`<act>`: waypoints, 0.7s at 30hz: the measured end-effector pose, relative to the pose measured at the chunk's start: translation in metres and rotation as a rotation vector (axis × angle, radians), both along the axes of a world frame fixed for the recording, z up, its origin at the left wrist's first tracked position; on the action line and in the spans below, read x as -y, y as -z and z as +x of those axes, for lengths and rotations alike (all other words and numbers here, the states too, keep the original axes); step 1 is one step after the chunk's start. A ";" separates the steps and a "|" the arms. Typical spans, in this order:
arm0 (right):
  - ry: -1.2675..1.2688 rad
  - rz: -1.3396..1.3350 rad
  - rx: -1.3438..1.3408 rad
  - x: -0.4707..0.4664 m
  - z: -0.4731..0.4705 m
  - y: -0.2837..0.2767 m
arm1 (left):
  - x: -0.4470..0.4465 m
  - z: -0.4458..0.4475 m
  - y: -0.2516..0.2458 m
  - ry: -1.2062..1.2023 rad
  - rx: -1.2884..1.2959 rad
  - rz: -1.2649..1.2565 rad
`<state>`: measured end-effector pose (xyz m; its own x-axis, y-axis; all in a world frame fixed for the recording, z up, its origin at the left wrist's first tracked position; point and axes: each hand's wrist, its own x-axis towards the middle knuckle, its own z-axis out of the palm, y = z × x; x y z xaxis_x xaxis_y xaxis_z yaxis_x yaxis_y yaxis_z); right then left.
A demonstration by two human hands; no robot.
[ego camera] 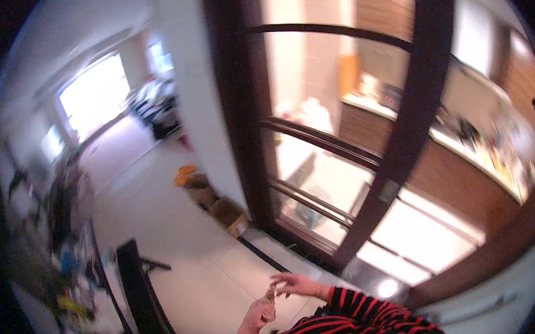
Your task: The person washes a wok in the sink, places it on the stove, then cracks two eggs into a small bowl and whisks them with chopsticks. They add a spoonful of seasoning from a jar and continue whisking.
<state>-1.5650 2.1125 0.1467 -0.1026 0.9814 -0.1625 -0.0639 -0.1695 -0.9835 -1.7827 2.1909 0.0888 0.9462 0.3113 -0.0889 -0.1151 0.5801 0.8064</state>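
My left hand (259, 315), with a dark band on its wrist, is held low in front of my body. Its fingers curl around a small brownish thing (270, 294), too blurred to name. My right hand (297, 285) reaches in from the right in a red-and-black striped sleeve (368, 305). The right fingers are bent and somewhat apart, close beside the small thing. Whether they touch it I cannot tell. Pale floor tiles (219, 280) lie below both hands.
A dark-framed glass door (397, 154) stands ahead, with a kitchen counter (473, 152) beyond it. Cardboard boxes (226, 213) line the wall on the floor. To the left are a black bench (139, 285) and a blurred, cluttered table (81, 307).
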 end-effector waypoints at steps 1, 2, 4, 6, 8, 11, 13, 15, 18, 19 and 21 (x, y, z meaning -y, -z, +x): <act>0.105 0.043 0.021 0.025 0.025 -0.001 | 0.006 0.029 -0.006 0.089 0.089 -0.220; 0.218 0.133 0.180 0.045 0.046 0.001 | 0.014 0.057 -0.013 0.210 0.232 -0.444; 0.292 0.350 0.432 0.107 0.088 0.000 | 0.048 0.126 -0.029 0.084 -0.166 -0.358; 0.377 0.513 0.624 0.161 0.108 0.013 | 0.098 0.186 -0.026 0.119 -0.260 -0.356; 0.585 0.454 0.945 0.218 0.132 0.024 | 0.150 0.251 -0.021 0.343 -0.042 -0.509; 0.788 0.379 1.076 0.296 0.184 0.044 | 0.231 0.315 -0.011 0.489 -0.179 -0.464; 0.818 0.348 1.027 0.346 0.215 0.058 | 0.276 0.346 -0.010 0.548 -0.182 -0.497; 1.035 0.307 0.804 0.387 0.241 0.067 | 0.305 0.383 -0.018 0.599 -0.181 -0.486; 1.334 0.123 0.680 0.432 0.266 0.080 | 0.325 0.423 -0.027 0.697 -0.185 -0.425; 1.356 0.135 0.413 0.444 0.274 0.083 | 0.329 0.438 -0.028 0.731 -0.192 -0.461; 1.378 0.134 -0.119 0.463 0.289 0.091 | 0.340 0.474 -0.019 0.820 -0.177 -0.456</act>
